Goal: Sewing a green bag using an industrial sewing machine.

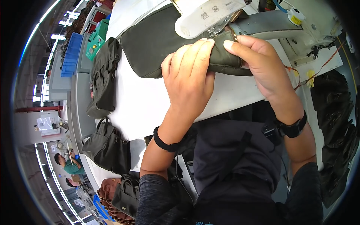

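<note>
An olive-green fabric bag piece (146, 41) with a brass zipper (235, 37) lies at the sewing machine, its right part under the white machine head (198, 17) beside the metal presser foot (213, 30). My left hand (187, 75) grips the piece from its near side, fingers together over the top, fingertips close to the foot. My right hand (262, 67) pinches the zipper end of the piece, thumb on top and index finger bent at the edge.
Two olive bags (101, 82) lie along the white table's left side (131, 108). Brown and olive bags (110, 198) are lower left, dark pieces (333, 123) hang at right. A green box (95, 39) and blue bin (71, 52) stand upper left. Co-workers (71, 165) sit farther left.
</note>
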Available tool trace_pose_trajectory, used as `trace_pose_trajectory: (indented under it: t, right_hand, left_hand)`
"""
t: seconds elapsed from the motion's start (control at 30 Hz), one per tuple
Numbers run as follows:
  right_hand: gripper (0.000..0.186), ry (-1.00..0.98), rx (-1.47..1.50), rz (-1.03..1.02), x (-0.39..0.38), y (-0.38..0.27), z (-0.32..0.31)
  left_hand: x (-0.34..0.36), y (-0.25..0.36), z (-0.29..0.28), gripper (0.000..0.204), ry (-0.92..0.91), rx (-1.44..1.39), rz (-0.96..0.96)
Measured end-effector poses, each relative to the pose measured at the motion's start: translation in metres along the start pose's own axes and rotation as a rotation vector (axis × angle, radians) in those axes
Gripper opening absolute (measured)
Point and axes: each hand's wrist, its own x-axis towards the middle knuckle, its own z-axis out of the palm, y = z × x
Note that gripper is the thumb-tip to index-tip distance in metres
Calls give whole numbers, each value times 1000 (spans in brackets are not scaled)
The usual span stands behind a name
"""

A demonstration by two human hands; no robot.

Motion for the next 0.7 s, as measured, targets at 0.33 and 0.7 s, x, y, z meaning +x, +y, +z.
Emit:
trace_pose_trajectory:
  t: [0.33,0.7]
  right_hand:
    - [38,273,-364,-132,6,3,3]
    - [29,386,-698,-386,-2,-13,-2]
  left_hand:
    - [-2,-1,-1,65,-24,12,15]
    - [-1,0,-6,62,-53,133,46]
